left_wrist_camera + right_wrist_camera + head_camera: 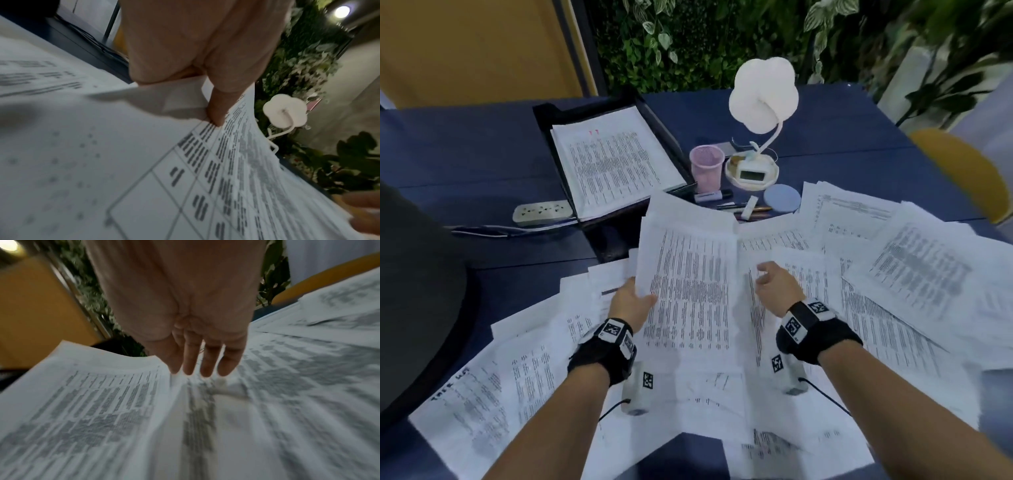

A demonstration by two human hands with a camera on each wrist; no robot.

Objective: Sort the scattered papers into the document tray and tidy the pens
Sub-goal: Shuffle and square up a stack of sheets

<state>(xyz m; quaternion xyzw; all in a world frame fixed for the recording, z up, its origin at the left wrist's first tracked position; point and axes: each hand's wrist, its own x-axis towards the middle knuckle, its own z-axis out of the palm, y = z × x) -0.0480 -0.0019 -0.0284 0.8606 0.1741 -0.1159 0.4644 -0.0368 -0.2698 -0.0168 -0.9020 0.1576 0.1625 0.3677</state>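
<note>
My left hand (635, 296) pinches a printed sheet (690, 274) by its left edge, thumb on top (216, 113), and holds it raised over the pile. My right hand (768, 277) hovers just right of that sheet with straight relaxed fingers (207, 360), holding nothing. Many printed papers (887, 270) lie scattered over the near half of the blue table. A black document tray (544, 113) at the back left holds a stack of papers. Several pens (736, 205) lie behind the raised sheet, beside a pink mesh pen cup (706, 168).
A white flower-shaped lamp (763, 96) with a clock base stands right of the cup, beside a round blue coaster (781, 198). A power strip (541, 212) with its cable lies left of the tray. A dark chair back (414, 291) is at left, plants behind the table.
</note>
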